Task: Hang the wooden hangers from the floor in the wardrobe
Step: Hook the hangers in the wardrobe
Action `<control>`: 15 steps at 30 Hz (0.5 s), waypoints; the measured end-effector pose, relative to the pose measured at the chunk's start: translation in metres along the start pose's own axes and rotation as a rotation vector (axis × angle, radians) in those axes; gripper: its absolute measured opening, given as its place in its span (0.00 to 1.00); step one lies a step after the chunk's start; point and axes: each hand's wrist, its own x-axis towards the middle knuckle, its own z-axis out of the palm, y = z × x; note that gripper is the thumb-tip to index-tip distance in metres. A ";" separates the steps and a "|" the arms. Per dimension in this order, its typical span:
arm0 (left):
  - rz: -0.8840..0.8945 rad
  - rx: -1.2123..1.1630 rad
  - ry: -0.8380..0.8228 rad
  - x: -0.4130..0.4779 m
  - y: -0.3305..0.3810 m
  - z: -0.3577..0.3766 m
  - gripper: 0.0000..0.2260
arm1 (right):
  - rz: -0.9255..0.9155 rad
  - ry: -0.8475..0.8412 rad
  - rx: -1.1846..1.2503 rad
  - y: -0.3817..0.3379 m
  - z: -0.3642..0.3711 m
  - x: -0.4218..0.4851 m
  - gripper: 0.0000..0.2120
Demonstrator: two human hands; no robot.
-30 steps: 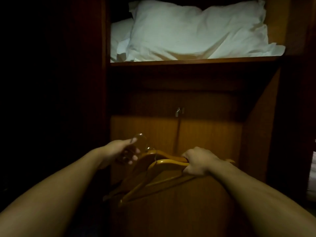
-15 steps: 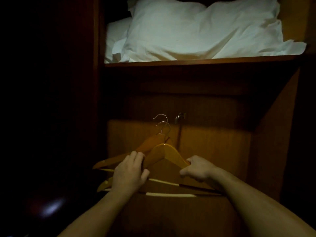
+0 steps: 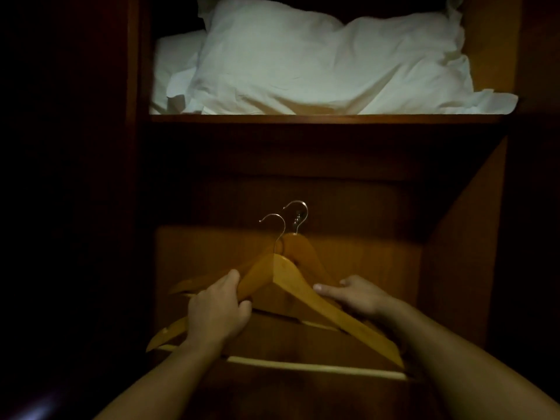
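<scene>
Two wooden hangers held upright in front of the wardrobe's [image 3: 466, 237] lower compartment, hooks pointing up at 12 o'clock, long axes running roughly 9 to 3 across my view. Front hanger [image 3: 303, 286] is nearer me, its hook [image 3: 274, 225] curling over to the left; rear hanger [image 3: 303, 247] sits just behind and slightly higher, hook [image 3: 298, 213] also curling over to the left, overlapping a small metal fitting on the back panel, contact I cannot tell. I see my left hand [image 3: 216, 313] wrapped closed around the front hanger's left shoulder, thumb on the near face, fingers curled over the top edge. My right hand [image 3: 354, 294] is at 3 o'clock from the hanger peak, fingers closed on the rear hanger's right arm, thumb laid flat along the wood just behind the front hanger's right arm. The peaks and hooks stand above and between both hands; front hanger's pale bottom bar [image 3: 318, 368] runs below my wrists. Shelf [image 3: 303, 118] above, at 12 o'clock, holds a white pillow [image 3: 318, 62] filling most of it, with more white bedding [image 3: 172, 62] tucked behind at its left. Left of the wardrobe too dark to read.
</scene>
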 end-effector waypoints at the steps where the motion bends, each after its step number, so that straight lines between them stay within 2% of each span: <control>1: 0.010 -0.014 0.002 0.006 -0.002 0.002 0.10 | -0.008 0.057 -0.001 -0.001 -0.002 0.003 0.37; 4: 0.060 -0.033 0.008 0.025 -0.005 0.008 0.10 | -0.035 0.195 0.009 -0.002 -0.012 0.015 0.25; 9: 0.101 -0.067 -0.022 0.050 -0.008 0.028 0.09 | 0.039 0.296 -0.089 0.010 -0.025 0.034 0.24; 15: 0.168 -0.082 -0.052 0.077 0.000 0.056 0.08 | 0.123 0.295 -0.216 0.019 -0.032 0.071 0.26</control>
